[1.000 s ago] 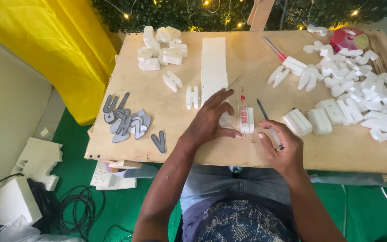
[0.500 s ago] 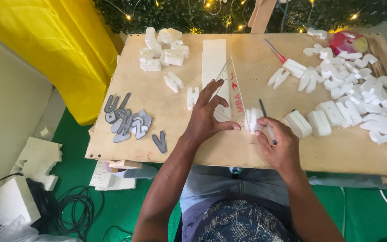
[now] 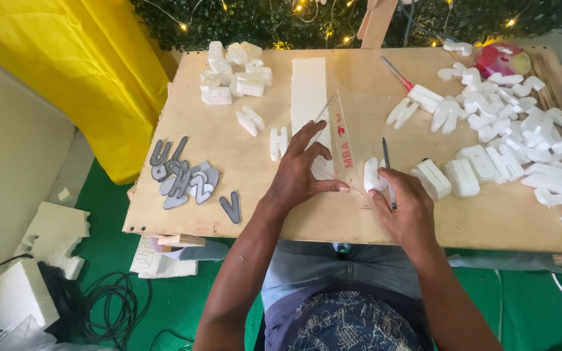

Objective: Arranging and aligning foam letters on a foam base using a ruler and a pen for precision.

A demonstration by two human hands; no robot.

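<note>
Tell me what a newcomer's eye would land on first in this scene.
First, the two hands at the near edge of the plywood table: the left hand presses a clear ruler flat, while the right hand holds a dark pen beside it. Next, the mass of white foam letters spread across the right side. A bright yellow cloth hangs at the far left, above grey cut-out letters.
</note>
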